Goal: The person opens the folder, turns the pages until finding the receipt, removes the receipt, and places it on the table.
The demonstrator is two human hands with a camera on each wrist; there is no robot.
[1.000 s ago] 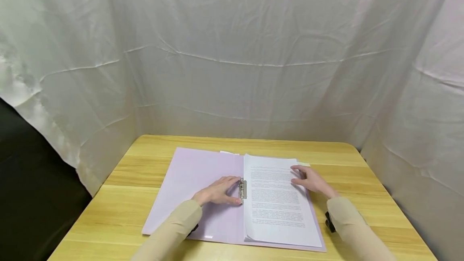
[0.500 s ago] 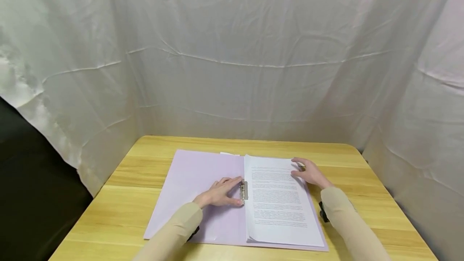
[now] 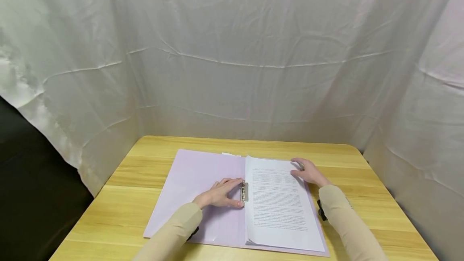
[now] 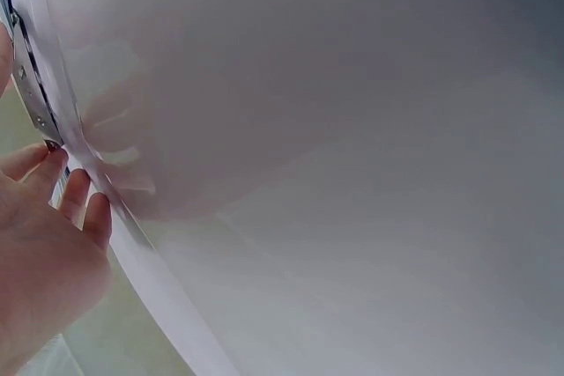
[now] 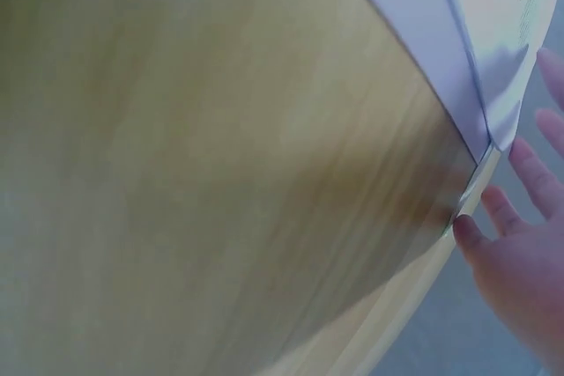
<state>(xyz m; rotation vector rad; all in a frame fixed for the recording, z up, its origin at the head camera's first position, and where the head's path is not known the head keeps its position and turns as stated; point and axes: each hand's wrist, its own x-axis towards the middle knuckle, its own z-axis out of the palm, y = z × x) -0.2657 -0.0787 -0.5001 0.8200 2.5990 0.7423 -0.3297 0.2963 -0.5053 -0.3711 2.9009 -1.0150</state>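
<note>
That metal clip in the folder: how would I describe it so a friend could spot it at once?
On the wooden table lies an open lilac folder, with printed pages on its right half. Follow the pages' left edge to about the middle, beside the left hand. There sits the metal clip, small, shiny and silvery amid flat white paper and lilac cover.

Shiny metal clip [image 3: 246, 191] by the left grip [image 3: 219, 194], glossy plastic folder [image 3: 203, 172] beneath, matt paper [image 3: 279, 204], wood-grained surface [image 3: 119, 196], creased cloth [image 3: 232, 79]!
</note>
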